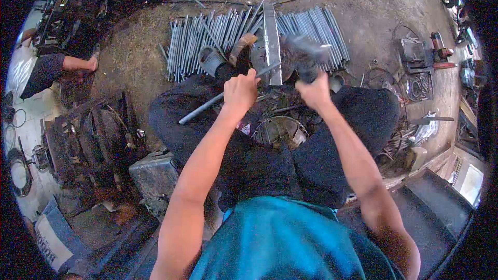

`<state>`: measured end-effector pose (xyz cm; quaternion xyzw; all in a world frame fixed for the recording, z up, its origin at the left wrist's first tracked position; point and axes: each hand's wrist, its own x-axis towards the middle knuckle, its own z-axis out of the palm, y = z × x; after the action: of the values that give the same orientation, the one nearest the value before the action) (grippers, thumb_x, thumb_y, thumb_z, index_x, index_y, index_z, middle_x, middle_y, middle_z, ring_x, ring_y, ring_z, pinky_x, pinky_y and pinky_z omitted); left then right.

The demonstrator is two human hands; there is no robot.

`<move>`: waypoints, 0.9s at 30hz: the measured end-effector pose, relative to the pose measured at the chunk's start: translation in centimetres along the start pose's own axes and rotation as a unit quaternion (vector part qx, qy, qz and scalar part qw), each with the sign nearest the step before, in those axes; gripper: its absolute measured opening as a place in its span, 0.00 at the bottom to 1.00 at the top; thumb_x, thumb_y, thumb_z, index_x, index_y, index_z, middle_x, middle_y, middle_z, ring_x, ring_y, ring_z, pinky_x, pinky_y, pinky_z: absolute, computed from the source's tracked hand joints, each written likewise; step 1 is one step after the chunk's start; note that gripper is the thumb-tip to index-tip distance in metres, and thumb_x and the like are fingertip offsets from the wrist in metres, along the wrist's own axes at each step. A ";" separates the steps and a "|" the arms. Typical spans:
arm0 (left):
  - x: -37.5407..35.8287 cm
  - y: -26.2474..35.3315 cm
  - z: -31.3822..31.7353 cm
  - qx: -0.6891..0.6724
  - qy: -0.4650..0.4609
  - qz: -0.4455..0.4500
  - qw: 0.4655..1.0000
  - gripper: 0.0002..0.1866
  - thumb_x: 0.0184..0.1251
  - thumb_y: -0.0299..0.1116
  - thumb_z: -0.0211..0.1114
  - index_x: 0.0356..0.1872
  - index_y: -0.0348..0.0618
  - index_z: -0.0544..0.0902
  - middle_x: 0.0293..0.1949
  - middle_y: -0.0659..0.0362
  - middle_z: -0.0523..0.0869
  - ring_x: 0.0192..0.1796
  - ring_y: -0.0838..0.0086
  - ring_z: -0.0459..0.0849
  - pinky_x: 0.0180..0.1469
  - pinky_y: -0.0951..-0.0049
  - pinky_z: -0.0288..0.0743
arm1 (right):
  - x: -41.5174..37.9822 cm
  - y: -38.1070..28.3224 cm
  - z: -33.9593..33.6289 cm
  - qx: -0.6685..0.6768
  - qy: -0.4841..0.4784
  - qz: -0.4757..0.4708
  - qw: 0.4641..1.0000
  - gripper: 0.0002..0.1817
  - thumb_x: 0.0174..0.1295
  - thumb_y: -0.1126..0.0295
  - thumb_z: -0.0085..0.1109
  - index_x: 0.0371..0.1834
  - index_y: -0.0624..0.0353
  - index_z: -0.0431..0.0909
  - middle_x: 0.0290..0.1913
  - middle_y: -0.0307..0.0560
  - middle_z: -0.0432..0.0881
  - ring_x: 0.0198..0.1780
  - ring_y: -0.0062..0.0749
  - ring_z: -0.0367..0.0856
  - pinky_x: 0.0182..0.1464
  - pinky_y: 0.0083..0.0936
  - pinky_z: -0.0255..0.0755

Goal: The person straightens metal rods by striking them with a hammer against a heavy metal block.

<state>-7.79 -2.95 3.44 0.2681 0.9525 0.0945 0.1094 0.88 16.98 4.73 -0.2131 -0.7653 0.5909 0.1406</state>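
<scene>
My left hand (241, 91) is closed round a grey metal rod (201, 110), which slants from lower left up to the right. The rod's far end lies at a flat metal bar (272, 41) that points away from me. My right hand (315, 91) grips the handle of a hammer (307, 46), its head blurred by motion just right of the bar. Beyond my hands, many similar rods lie side by side in a left pile (187, 46) and a right pile (327, 31).
Another person's bare foot and leg (78, 64) show at the left. A dark metal frame (96, 135) and a grey block (153, 173) stand at lower left. Tools, cables and a grinder-like machine (440, 46) lie at the right. A round metal part (280, 129) sits between my legs.
</scene>
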 end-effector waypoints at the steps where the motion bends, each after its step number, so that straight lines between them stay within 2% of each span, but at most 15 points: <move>1: 0.1 0.0 -0.1 0.001 0.002 -0.001 1.000 0.11 0.68 0.41 0.60 0.40 0.45 0.76 0.26 0.46 0.85 0.30 0.48 0.87 0.32 0.49 0.80 | -1.5 2.9 -0.4 -0.238 -0.077 0.041 0.967 0.18 0.45 0.72 0.64 0.40 0.70 0.80 0.37 0.60 0.87 0.42 0.46 0.87 0.49 0.37 0.76; 3: 0.1 -0.1 -0.4 0.038 -0.026 -0.011 0.999 0.09 0.65 0.36 0.61 0.42 0.46 0.77 0.27 0.45 0.85 0.32 0.48 0.87 0.33 0.49 0.80 | -3.4 3.8 -0.3 -0.105 -0.085 0.229 0.964 0.20 0.43 0.71 0.63 0.40 0.70 0.81 0.36 0.67 0.85 0.45 0.54 0.86 0.50 0.40 0.76; 6: 0.4 0.0 -0.1 0.023 -0.015 -0.029 0.999 0.11 0.62 0.35 0.61 0.45 0.46 0.78 0.28 0.44 0.85 0.32 0.48 0.87 0.35 0.48 0.80 | -1.4 3.6 -1.6 -0.207 -0.162 0.163 0.951 0.20 0.40 0.70 0.64 0.39 0.70 0.81 0.35 0.67 0.84 0.44 0.58 0.85 0.49 0.41 0.76; 11: 0.0 -0.1 0.1 0.021 -0.013 -0.026 0.999 0.14 0.71 0.47 0.56 0.42 0.47 0.76 0.27 0.44 0.85 0.33 0.46 0.87 0.34 0.47 0.79 | 1.4 -0.2 -2.6 -0.160 -0.137 0.130 0.969 0.24 0.38 0.68 0.66 0.39 0.75 0.79 0.34 0.67 0.84 0.40 0.56 0.85 0.48 0.40 0.76; 12: -0.2 -0.3 0.5 0.016 0.020 -0.012 1.000 0.18 0.72 0.50 0.54 0.42 0.45 0.75 0.28 0.45 0.86 0.33 0.46 0.87 0.33 0.47 0.78 | 2.8 -1.7 -3.3 -0.210 -0.118 0.103 0.965 0.26 0.37 0.67 0.68 0.40 0.75 0.79 0.34 0.66 0.84 0.39 0.54 0.84 0.48 0.39 0.76; 14: -0.2 0.1 -0.1 0.010 0.016 -0.028 0.999 0.18 0.73 0.50 0.54 0.42 0.44 0.75 0.28 0.45 0.86 0.33 0.46 0.87 0.33 0.47 0.78 | 5.1 -7.9 -5.2 -0.075 -0.136 0.086 0.984 0.21 0.39 0.68 0.72 0.37 0.69 0.81 0.29 0.48 0.84 0.23 0.31 0.79 0.31 0.32 0.76; 15: -0.4 0.2 -0.2 0.004 0.012 -0.050 0.999 0.18 0.73 0.49 0.54 0.43 0.43 0.75 0.28 0.45 0.86 0.32 0.45 0.86 0.33 0.46 0.78 | 6.5 -6.2 -5.5 -0.029 -0.087 -0.099 0.991 0.16 0.43 0.71 0.71 0.36 0.67 0.81 0.22 0.41 0.80 0.18 0.23 0.75 0.24 0.25 0.71; 17: -0.3 0.2 0.1 0.007 0.022 -0.043 0.999 0.17 0.74 0.48 0.54 0.43 0.42 0.76 0.26 0.45 0.85 0.31 0.45 0.86 0.34 0.45 0.78 | 7.8 -15.4 -6.8 0.091 -0.133 -0.121 0.979 0.12 0.48 0.73 0.69 0.34 0.66 0.80 0.19 0.39 0.77 0.19 0.24 0.76 0.25 0.24 0.71; 19: -0.2 0.1 0.0 0.000 0.004 -0.030 1.000 0.17 0.73 0.47 0.55 0.42 0.42 0.77 0.26 0.44 0.85 0.31 0.44 0.86 0.35 0.44 0.78 | 9.7 -18.0 -7.9 0.236 -0.217 -0.204 0.925 0.08 0.58 0.80 0.57 0.39 0.63 0.69 0.28 0.43 0.75 0.28 0.29 0.75 0.35 0.25 0.70; 21: 0.0 0.0 0.0 0.009 -0.008 -0.033 0.999 0.16 0.72 0.47 0.56 0.42 0.42 0.78 0.26 0.44 0.85 0.31 0.44 0.86 0.34 0.45 0.79 | 7.9 -22.5 -5.9 0.301 -0.093 -0.258 0.913 0.13 0.51 0.76 0.59 0.39 0.59 0.67 0.22 0.44 0.73 0.19 0.27 0.73 0.26 0.30 0.73; 22: 0.0 0.0 0.0 0.018 -0.019 -0.034 0.999 0.16 0.72 0.46 0.56 0.41 0.43 0.78 0.26 0.44 0.86 0.31 0.44 0.87 0.34 0.45 0.79 | 9.4 -19.8 -6.4 0.129 -0.060 -0.356 0.923 0.04 0.55 0.77 0.64 0.32 0.64 0.80 0.21 0.39 0.78 0.21 0.23 0.77 0.26 0.23 0.71; 23: 0.0 0.0 -0.1 0.017 -0.019 -0.035 0.999 0.16 0.72 0.46 0.56 0.41 0.43 0.78 0.26 0.44 0.86 0.31 0.44 0.87 0.34 0.45 0.79 | 8.1 -18.8 -5.4 0.206 -0.107 -0.291 0.928 0.09 0.60 0.81 0.54 0.39 0.62 0.65 0.27 0.44 0.73 0.26 0.29 0.72 0.34 0.27 0.69; 25: 0.0 0.0 -0.4 0.026 -0.010 -0.025 0.999 0.15 0.71 0.45 0.57 0.37 0.42 0.78 0.25 0.47 0.85 0.29 0.49 0.87 0.32 0.50 0.80 | 6.3 -9.1 -3.4 0.176 -0.097 -0.170 0.965 0.09 0.62 0.83 0.53 0.41 0.60 0.67 0.28 0.44 0.75 0.29 0.29 0.75 0.36 0.26 0.70; 26: 0.0 -0.1 -0.3 0.026 -0.010 -0.026 0.999 0.15 0.71 0.45 0.57 0.37 0.42 0.78 0.25 0.47 0.85 0.29 0.49 0.87 0.32 0.50 0.80 | 4.9 -1.5 -2.3 0.387 -0.176 0.097 0.900 0.09 0.61 0.78 0.58 0.42 0.60 0.71 0.28 0.46 0.77 0.30 0.31 0.78 0.37 0.30 0.72; 27: 0.0 -0.2 -0.2 0.020 -0.004 -0.023 1.000 0.15 0.71 0.45 0.58 0.37 0.43 0.78 0.25 0.47 0.85 0.29 0.49 0.87 0.32 0.50 0.80 | 1.7 -0.1 -0.1 0.040 0.005 0.024 0.999 0.19 0.49 0.69 0.65 0.43 0.68 0.79 0.34 0.52 0.86 0.39 0.44 0.85 0.51 0.36 0.76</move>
<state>-7.96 -3.17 3.54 0.2484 0.9597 0.0712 0.1103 -0.55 17.89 4.84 -0.2279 -0.7352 0.6232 0.1386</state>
